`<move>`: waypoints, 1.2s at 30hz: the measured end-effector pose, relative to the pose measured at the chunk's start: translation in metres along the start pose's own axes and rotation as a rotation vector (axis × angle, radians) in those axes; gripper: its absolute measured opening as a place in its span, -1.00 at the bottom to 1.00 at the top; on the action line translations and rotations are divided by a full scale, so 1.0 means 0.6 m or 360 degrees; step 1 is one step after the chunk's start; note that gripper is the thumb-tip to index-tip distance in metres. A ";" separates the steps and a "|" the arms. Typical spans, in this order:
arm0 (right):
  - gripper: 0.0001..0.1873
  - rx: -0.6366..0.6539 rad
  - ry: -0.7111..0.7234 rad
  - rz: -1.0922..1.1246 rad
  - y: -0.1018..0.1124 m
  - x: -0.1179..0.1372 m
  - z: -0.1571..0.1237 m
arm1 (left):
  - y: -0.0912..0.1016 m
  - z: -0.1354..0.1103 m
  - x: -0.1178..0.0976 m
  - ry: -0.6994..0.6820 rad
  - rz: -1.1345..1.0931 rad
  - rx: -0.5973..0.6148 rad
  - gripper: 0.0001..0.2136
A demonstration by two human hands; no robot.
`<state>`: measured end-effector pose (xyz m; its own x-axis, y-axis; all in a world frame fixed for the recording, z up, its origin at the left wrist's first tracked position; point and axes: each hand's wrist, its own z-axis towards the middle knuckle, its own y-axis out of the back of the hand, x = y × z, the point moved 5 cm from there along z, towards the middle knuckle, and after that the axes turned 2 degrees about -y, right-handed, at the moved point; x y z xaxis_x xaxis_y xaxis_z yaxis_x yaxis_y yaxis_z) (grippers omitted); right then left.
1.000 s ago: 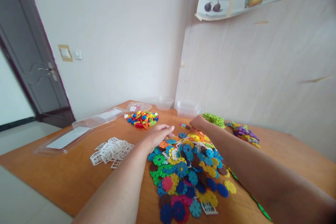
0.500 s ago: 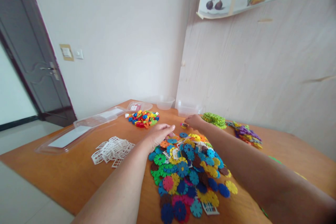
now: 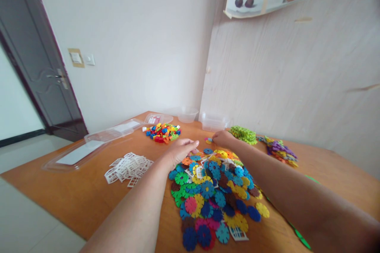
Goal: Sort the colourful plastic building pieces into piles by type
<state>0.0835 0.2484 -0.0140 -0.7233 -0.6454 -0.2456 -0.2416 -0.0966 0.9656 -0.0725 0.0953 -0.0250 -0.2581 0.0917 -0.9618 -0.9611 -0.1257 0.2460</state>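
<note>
A heap of colourful notched plastic discs (image 3: 208, 189) spreads across the table, with a few white window-shaped pieces (image 3: 238, 232) mixed in. My left hand (image 3: 183, 151) rests at the heap's far left edge, thumb stretched out and apart from the fingers, which are partly hidden below it. Beyond the heap my right hand (image 3: 225, 139) is closed with its fingers bent down, touching or right beside a little group of small coloured pieces (image 3: 208, 140). What its fingertips hold, if anything, is hidden.
On the wooden table (image 3: 89, 197) lie white lattice pieces (image 3: 130, 168), building blocks (image 3: 162, 132), green pieces (image 3: 243, 134) and a purple-and-yellow pile (image 3: 281, 151). Clear lids (image 3: 78, 154), a round bowl (image 3: 188, 114) and a rectangular tub (image 3: 213, 121) stand along the back and left.
My right hand has shifted slightly to the right by the small pieces. My left hand stays almost where it was. The camera has tilted a little.
</note>
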 end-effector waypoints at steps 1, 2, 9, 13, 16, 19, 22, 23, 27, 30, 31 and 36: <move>-0.66 -0.0002 -0.0053 0.0090 -0.002 -0.003 0.000 | 0.000 -0.001 -0.001 0.0004 -0.0001 0.0000 -0.52; -0.67 -0.0001 -0.0084 0.0146 -0.004 -0.004 -0.001 | 0.000 -0.001 -0.002 0.0008 -0.0002 0.0000 -0.53; -0.67 0.0068 -0.0148 0.0281 -0.003 -0.002 -0.008 | -0.002 -0.005 -0.007 0.0022 -0.0024 0.0016 -0.53; -0.67 0.0099 -0.0138 0.0283 0.003 -0.004 -0.022 | -0.003 -0.007 -0.010 0.0029 -0.0036 0.0020 -0.54; -0.67 0.0124 -0.0099 0.0264 0.008 0.000 -0.034 | -0.003 -0.008 -0.013 0.0045 -0.0040 0.0020 -0.55; -0.67 0.0151 -0.0085 0.0241 0.012 0.008 -0.042 | -0.003 -0.008 -0.014 0.0055 -0.0039 0.0021 -0.55; -0.67 0.0156 -0.0091 0.0233 0.015 0.017 -0.045 | -0.003 -0.008 -0.014 0.0043 -0.0032 0.0032 -0.55; -0.67 0.0153 -0.0093 0.0234 0.016 0.019 -0.044 | -0.003 -0.008 -0.013 0.0040 -0.0031 0.0033 -0.55; -0.64 0.0123 -0.0107 0.0255 0.020 0.027 -0.040 | -0.003 -0.008 -0.012 0.0045 -0.0029 0.0033 -0.54; -0.62 0.0094 -0.0120 0.0257 0.023 0.031 -0.040 | -0.003 -0.008 -0.014 0.0051 -0.0013 0.0034 -0.54; -0.62 0.0089 -0.0122 0.0253 0.024 0.032 -0.040 | -0.004 -0.008 -0.015 0.0054 -0.0011 0.0032 -0.54; -0.63 0.0107 -0.0120 0.0237 0.026 0.032 -0.042 | -0.003 -0.010 -0.017 0.0062 -0.0013 0.0026 -0.52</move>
<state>0.0821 0.2153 -0.0018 -0.8003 -0.5897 -0.1084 -0.1689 0.0482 0.9845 -0.0673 0.0886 -0.0164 -0.2467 0.0538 -0.9676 -0.9647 -0.1087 0.2399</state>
